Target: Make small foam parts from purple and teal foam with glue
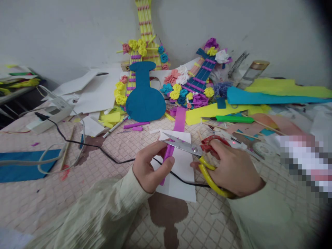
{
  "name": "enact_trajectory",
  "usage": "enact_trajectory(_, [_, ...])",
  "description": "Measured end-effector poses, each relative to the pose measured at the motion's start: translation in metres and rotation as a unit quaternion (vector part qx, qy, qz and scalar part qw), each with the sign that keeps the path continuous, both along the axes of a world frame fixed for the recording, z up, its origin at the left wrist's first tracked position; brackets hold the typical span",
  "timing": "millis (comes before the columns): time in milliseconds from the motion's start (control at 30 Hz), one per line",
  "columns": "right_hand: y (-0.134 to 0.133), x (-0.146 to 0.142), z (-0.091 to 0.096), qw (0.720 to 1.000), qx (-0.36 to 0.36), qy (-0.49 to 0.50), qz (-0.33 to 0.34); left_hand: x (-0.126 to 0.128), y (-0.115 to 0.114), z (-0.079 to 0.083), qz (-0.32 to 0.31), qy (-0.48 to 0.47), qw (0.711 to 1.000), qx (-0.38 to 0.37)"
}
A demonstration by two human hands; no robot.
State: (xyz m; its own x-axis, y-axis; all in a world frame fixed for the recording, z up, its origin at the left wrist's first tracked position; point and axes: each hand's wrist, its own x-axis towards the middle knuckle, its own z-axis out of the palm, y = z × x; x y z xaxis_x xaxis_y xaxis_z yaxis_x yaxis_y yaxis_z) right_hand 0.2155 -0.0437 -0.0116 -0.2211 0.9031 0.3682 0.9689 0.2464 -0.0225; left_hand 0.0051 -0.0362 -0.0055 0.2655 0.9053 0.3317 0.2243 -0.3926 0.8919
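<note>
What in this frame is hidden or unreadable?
Head view, pixelated block: masks whatever lies at the right edge.
Head view, purple strip: partly covered by the left hand.
Head view, scissors: handle loops partly covered by the right hand.
Head view, top right corner: darkened by the lens rim.

Pink checked cover, perhaps bedding; black cable, white sheet.

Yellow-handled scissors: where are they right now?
Head view, right of centre: the yellow-handled steel scissors are in the right hand, blades meeting the purple foam strip pinched by the left hand, above a white paper sheet.
</note>
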Motion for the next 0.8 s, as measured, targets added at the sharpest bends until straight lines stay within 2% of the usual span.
enact_trajectory(267, [0.0003, 0.0004, 0.0009, 0.999, 0.031, -0.003, 0.015, -0.0004, -0.0004, -0.0023, -0.001, -0.002, 1.0, 0.006])
enact_trajectory(700, [-0.0003, 0.0029, 0.0007, 0.999, 0.027, 0.014, 0.014, -0.0008, 0.0, -0.0032, 0.008, 0.021, 0.999, 0.037])
enact_trajectory(800, [-0.0001, 0.0033, 0.0016, 1.0, 0.005, 0.025, 0.001, -0.0004, 0.0002, -0.0036, 0.014, 0.014, 1.0, 0.024])
